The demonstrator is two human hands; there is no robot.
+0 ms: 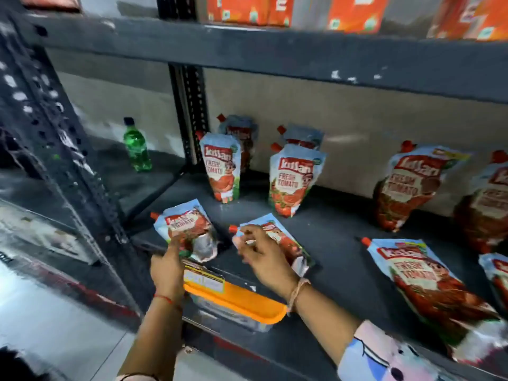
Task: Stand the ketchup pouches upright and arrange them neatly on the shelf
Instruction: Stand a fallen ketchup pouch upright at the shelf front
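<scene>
Several red-and-blue ketchup pouches sit on a dark shelf (pixel 335 237). Two pairs stand upright at the back, one pouch (pixel 222 167) on the left and one (pixel 292 180) beside it, each with another behind. Another upright pouch (pixel 406 185) stands further right. My left hand (pixel 167 266) grips the lower edge of a lying pouch (pixel 187 229) at the shelf's front left. My right hand (pixel 264 253) rests over a second lying pouch (pixel 275 235), fingers curled at its top near the red cap. A large pouch (pixel 423 279) lies flat at the right.
A green bottle (pixel 136 147) stands on the neighbouring shelf at left. An orange price-tag holder (pixel 236 301) clips to the shelf's front edge. Orange boxes (pixel 247 8) fill the shelf above. A perforated black upright (pixel 189 111) divides the bays. More pouches (pixel 489 199) crowd the far right.
</scene>
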